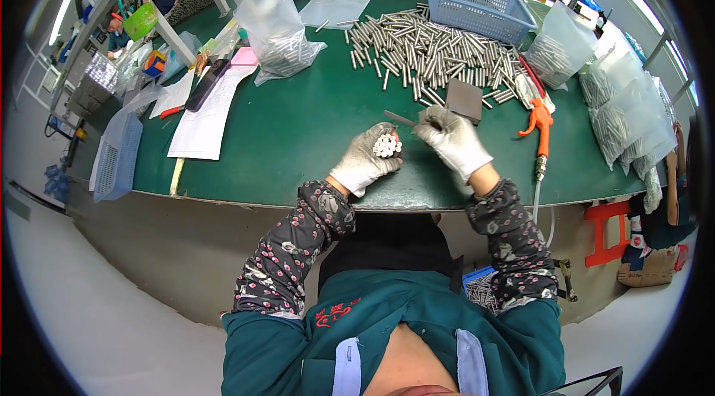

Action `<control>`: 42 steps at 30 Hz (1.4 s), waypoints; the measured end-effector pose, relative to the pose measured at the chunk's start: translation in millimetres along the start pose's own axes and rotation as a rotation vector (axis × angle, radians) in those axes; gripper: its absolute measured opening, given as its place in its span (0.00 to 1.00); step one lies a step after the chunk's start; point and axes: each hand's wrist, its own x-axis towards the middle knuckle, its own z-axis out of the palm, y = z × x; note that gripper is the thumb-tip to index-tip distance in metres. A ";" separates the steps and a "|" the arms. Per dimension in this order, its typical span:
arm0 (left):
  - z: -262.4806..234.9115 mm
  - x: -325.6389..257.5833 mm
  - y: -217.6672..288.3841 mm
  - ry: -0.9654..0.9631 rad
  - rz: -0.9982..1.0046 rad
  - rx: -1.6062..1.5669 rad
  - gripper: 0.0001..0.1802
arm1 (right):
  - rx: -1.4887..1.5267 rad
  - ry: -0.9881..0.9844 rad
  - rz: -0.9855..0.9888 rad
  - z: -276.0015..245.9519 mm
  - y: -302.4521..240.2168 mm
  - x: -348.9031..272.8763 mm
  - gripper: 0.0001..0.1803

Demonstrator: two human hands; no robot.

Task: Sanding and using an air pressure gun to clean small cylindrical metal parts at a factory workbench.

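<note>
Baskets and paper come first at the left of the green oval worktop [298, 135]: a pale blue plastic mesh basket [117, 158] hangs over the near-left edge, and beside it lie white paper sheets [205, 117] with a dark flat case [207, 83] on top. Further in stands a clear plastic bag of short metal rods [277, 39].

Near the front edge, the white-gloved left hand [365, 161] has its grip closed around a bundle of short silver metal rods [386, 146], their round ends facing up, held just above the worktop. Just to its right, the white-gloved right hand [453, 141] pinches a single thin metal rod [401, 119] between fingertips, the rod pointing left above the bundle.

Behind the hands spreads a loose heap of silver metal rods [428, 50] across the middle of the worktop, with a small dark grey square pad [465, 100] at its near edge. A blue plastic lattice basket [477, 5] sits at the heap's far side. An orange air blow gun [540, 124] lies right of the pad, its hose dropping over the edge, and clear bags packed with rods [622, 106] pile up on the far right
</note>
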 end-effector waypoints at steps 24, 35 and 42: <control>-1.5 -2.9 2.8 0.009 -0.039 -0.005 0.26 | -0.553 -0.588 -0.212 -22.4 -56.0 46.4 0.16; -1.1 -0.3 3.1 0.015 0.027 0.090 0.26 | -0.697 -0.550 -0.155 -21.4 -51.8 46.7 0.14; -3.5 -0.1 -1.1 -0.025 0.040 0.072 0.25 | -0.661 -0.529 -0.305 -12.5 -50.7 40.8 0.13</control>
